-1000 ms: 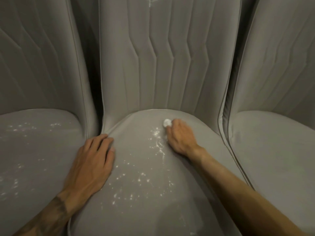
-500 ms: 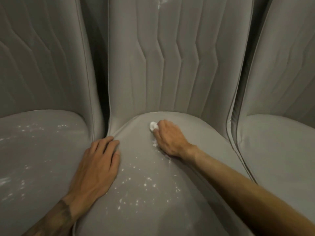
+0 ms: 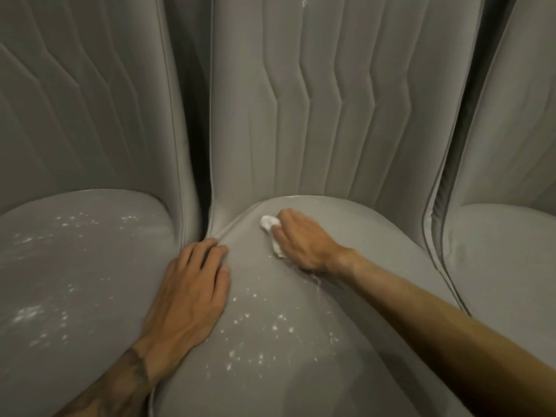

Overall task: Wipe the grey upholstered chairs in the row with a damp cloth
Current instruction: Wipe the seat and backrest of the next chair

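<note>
Three grey upholstered chairs stand side by side. The middle chair's seat carries white specks across its centre. My right hand holds a small white cloth against the rear left part of that seat, fingers curled over it; only the cloth's edges show. My left hand rests flat on the middle seat's left edge, fingers straight, reaching the gap beside the left chair. The left chair's seat is also speckled white.
The right chair's seat shows no specks. Quilted backrests rise close behind all three seats, the middle backrest having a small white mark near its top. Dark narrow gaps separate the chairs.
My right hand with the cloth has slid leftward along the rear of the middle seat, and the white streak there is gone. The left hand has stayed put. The view shifted slightly.
</note>
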